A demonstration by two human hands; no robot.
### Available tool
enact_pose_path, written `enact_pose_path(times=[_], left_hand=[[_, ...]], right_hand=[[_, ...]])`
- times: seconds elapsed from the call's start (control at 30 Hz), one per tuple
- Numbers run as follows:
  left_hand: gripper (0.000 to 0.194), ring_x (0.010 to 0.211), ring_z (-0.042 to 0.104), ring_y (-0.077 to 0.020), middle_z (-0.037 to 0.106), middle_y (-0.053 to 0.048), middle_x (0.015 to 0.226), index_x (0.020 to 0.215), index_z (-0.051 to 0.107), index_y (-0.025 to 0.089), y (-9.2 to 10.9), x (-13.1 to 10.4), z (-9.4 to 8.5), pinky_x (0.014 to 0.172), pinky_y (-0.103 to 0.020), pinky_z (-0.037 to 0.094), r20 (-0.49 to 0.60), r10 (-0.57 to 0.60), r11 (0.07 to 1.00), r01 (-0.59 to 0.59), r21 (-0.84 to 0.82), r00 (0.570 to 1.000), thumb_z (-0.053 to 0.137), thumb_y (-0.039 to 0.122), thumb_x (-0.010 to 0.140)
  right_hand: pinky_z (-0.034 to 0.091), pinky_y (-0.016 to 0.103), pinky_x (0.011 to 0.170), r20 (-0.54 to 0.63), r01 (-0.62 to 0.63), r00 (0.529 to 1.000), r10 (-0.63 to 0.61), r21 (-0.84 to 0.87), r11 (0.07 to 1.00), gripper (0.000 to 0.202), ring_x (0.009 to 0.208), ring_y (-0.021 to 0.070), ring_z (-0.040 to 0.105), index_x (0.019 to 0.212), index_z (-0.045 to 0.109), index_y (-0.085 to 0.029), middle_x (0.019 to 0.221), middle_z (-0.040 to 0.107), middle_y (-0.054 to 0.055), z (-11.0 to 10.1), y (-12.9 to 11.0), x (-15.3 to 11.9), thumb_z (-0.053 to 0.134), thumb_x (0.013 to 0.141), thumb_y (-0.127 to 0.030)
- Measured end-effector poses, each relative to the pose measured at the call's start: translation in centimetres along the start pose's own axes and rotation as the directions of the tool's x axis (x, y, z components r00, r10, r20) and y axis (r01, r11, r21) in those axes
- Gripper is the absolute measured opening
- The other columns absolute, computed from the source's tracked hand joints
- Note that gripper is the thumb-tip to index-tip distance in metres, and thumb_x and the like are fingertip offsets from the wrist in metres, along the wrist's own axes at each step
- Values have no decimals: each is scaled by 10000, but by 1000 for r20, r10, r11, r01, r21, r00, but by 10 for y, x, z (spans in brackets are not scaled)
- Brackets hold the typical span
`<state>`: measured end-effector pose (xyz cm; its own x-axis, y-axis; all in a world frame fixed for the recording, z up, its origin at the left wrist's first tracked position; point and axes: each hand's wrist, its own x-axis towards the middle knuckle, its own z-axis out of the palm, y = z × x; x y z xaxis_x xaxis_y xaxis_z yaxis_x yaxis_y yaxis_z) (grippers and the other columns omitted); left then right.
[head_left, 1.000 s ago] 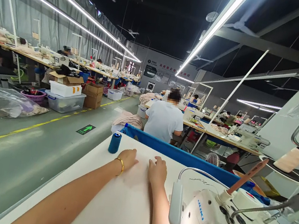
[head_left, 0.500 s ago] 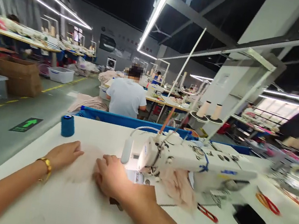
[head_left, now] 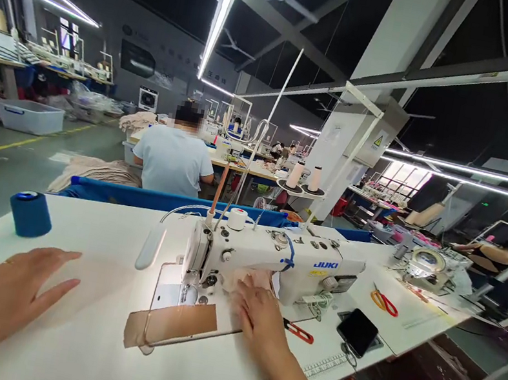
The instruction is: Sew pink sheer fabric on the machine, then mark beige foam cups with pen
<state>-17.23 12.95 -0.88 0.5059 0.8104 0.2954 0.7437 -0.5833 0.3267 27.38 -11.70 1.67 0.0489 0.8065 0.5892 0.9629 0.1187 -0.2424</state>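
Note:
A white sewing machine [head_left: 263,250] stands on the white table [head_left: 73,348]. My left hand [head_left: 15,289] is over the table at the left, thumb and fingers apart, at the edge of thin pale fabric [head_left: 103,281]. My right hand [head_left: 262,312] reaches under the machine's arm onto bunched pale pink fabric [head_left: 238,277]; its fingers are bent over the cloth. Left of the right hand, a brown piece [head_left: 175,325] lies before the needle area. A blue thread cone [head_left: 30,214] stands beyond my left hand.
Red-handled snips [head_left: 300,333], a black phone [head_left: 357,332] and orange-red scissors [head_left: 385,301] lie to the right. A small lamp [head_left: 151,247] stands left of the machine head. A person [head_left: 173,159] sits beyond the blue trough [head_left: 173,203].
The view has swung right. My right hand has moved from the fabric left of the needle to the bunched fabric under the machine's arm. My left hand has opened away from the thin cloth.

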Motion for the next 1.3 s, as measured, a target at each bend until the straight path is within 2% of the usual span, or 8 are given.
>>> enact_pose_path(times=[0.13, 0.3, 0.47, 0.67, 0.9, 1.03, 1.17, 1.3], left_hand=[[340, 1171, 689, -351, 755, 16, 1243, 1184, 657, 428, 77, -22, 4, 996, -538, 554, -165, 97, 994, -103, -28, 981, 535, 584, 908], [214, 1117, 705, -283, 756, -11, 1219, 1082, 731, 410, 158, -57, 15, 959, -398, 596, 74, 226, 949, -203, -241, 971, 568, 461, 952], [228, 1126, 672, -265, 711, -57, 1242, 1150, 684, 325, 209, -70, 23, 986, -401, 563, 259, 289, 917, -190, -350, 922, 542, 319, 972], [291, 1159, 607, -288, 659, -98, 1251, 1178, 642, 253, 222, -61, 38, 1010, -456, 514, 274, 240, 937, -148, -318, 931, 506, 173, 934], [187, 1110, 584, -294, 648, -98, 1142, 1028, 663, 208, 233, -54, 38, 967, -460, 499, 271, 176, 925, -65, -374, 946, 583, 177, 862], [279, 970, 612, -231, 677, -63, 1048, 1004, 658, 205, 237, -48, 20, 882, -400, 510, 385, 158, 710, 167, -684, 909, 503, 436, 1005], [479, 758, 602, -165, 629, 8, 845, 1039, 609, 196, 240, -50, 16, 697, -307, 483, 518, 123, 387, 439, -811, 847, 784, 572, 800], [439, 609, 552, -122, 585, 65, 675, 947, 584, 186, 238, -56, 21, 619, -271, 417, 558, 54, 345, 509, -789, 828, 836, 477, 735]], right_hand=[[510, 555, 944, -29, -32, 999, 32, 0, 999, 286, 1087, 366, 646, 1181, 728, -224, 1207, 729, 156, 9, -3, 13, 576, 955, -135], [575, 372, 912, -10, 61, 998, -61, 312, 948, 208, 1045, 250, 698, 1146, 693, -246, 1085, 747, 88, 2, -38, -27, 531, 1025, -199], [585, 282, 741, 222, -40, 968, -114, 589, 807, 200, 861, 197, 731, 1172, 687, -308, 977, 746, 25, -12, -62, -75, 574, 1027, -231], [556, 351, 714, 118, 18, 991, -69, 388, 921, 229, 836, 247, 697, 1233, 666, -312, 952, 720, 58, -27, -62, -67, 557, 1050, -228], [489, 340, 677, 293, -6, 947, -130, 421, 907, 99, 786, 251, 643, 890, 658, -227, 874, 691, 63, 19, -93, -42, 617, 981, -231], [456, 286, 679, 297, -187, 955, 3, 595, 782, 177, 748, 194, 614, 932, 694, -225, 854, 681, 28, 18, -90, -34, 566, 1032, -296], [438, 279, 670, 373, -376, 918, 131, 719, 585, 287, 713, 186, 580, 917, 755, -235, 821, 699, 17, 11, -88, -30, 625, 1011, -473], [461, 288, 754, 332, -413, 910, 246, 767, 491, 346, 837, 213, 616, 859, 749, -233, 873, 690, 32, 17, -89, -29, 640, 993, -532]])
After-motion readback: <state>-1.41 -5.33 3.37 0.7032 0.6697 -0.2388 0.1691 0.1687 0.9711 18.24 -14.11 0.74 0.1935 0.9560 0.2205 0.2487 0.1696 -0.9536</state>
